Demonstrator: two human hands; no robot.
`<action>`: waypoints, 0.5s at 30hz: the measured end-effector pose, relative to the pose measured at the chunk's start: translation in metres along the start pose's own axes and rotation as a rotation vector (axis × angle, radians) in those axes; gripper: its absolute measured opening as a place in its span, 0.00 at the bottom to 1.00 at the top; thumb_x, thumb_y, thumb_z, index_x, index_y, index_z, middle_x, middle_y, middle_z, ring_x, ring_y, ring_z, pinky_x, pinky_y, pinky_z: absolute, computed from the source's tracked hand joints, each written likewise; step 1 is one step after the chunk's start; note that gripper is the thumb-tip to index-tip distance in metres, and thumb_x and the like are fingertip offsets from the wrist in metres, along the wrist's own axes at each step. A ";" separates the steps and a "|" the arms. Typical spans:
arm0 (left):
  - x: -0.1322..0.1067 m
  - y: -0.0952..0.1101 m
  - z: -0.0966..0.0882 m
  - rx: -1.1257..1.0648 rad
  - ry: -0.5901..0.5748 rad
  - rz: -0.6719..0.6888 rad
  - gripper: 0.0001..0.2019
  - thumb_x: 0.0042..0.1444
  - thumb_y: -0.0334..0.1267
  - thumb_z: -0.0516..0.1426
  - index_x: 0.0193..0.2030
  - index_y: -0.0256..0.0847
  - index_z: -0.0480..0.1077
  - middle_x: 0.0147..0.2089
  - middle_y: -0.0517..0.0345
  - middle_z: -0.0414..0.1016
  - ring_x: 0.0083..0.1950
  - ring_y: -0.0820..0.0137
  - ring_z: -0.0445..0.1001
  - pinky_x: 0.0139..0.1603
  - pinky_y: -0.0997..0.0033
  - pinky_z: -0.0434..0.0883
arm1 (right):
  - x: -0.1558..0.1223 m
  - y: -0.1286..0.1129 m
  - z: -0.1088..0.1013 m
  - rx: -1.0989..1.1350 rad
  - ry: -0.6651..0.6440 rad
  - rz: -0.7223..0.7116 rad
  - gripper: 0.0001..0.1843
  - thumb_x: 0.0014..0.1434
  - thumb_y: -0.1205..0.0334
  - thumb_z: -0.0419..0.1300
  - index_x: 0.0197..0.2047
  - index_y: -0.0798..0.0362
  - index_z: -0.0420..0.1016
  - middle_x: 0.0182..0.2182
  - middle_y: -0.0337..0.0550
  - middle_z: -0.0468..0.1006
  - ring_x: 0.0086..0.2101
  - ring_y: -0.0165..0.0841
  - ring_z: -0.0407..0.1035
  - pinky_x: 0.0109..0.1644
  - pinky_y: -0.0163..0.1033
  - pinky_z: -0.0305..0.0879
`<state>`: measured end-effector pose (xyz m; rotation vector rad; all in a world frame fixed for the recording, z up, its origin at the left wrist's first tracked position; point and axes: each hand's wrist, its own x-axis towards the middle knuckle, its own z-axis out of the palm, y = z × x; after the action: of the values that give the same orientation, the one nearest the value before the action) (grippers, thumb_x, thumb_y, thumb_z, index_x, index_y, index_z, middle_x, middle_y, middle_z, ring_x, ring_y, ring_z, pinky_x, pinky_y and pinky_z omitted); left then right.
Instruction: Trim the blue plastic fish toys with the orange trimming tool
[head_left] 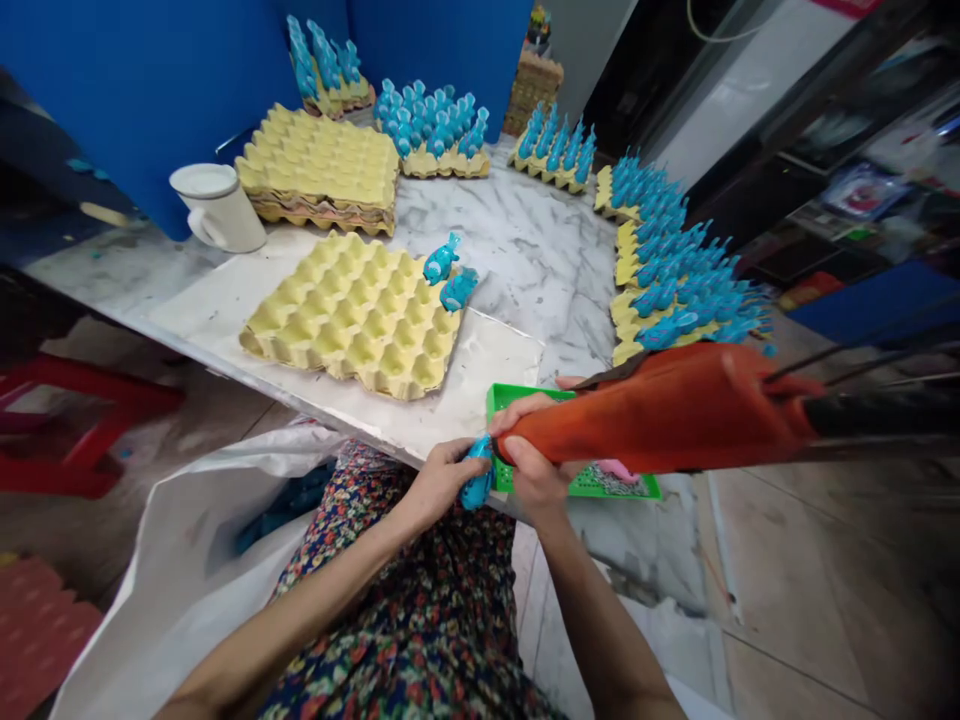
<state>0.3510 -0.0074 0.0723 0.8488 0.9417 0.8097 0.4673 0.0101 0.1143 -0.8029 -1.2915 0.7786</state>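
The left hand (439,482) was closed around a blue plastic figure (477,478), which sat right by the tip of an orange tool (660,410) gripped in the closed right hand (531,472). The fingers partly hid the figure, so whether the tip touched it was hard to tell. A green plastic tray (517,402) lay just beyond the hands. On the marble surface (525,250) sat a yellow egg tray (352,315) with two more blue figures (448,275) at its edge. Beyond it were a stack of yellow egg trays (319,165), a white mug (217,208), and rows of blue figures (431,125) standing in more trays.
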 end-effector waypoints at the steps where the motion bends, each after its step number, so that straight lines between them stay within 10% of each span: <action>1: 0.000 0.001 -0.001 0.009 -0.005 -0.012 0.11 0.48 0.42 0.59 0.32 0.34 0.73 0.25 0.62 0.65 0.28 0.74 0.60 0.29 0.75 0.59 | 0.000 0.000 0.001 0.011 0.012 -0.001 0.06 0.53 0.57 0.63 0.34 0.46 0.72 0.27 0.37 0.70 0.28 0.36 0.65 0.36 0.46 0.64; 15: 0.003 0.033 -0.025 0.091 -0.251 -0.215 0.10 0.44 0.43 0.62 0.25 0.36 0.73 0.20 0.64 0.63 0.21 0.75 0.57 0.24 0.73 0.54 | 0.020 -0.023 -0.005 0.163 -0.206 0.058 0.07 0.53 0.59 0.63 0.37 0.47 0.74 0.27 0.35 0.73 0.24 0.32 0.66 0.28 0.41 0.65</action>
<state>0.3219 0.0156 0.0922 0.8877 0.8344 0.4654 0.4752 0.0149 0.1441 -0.6434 -1.3710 1.0202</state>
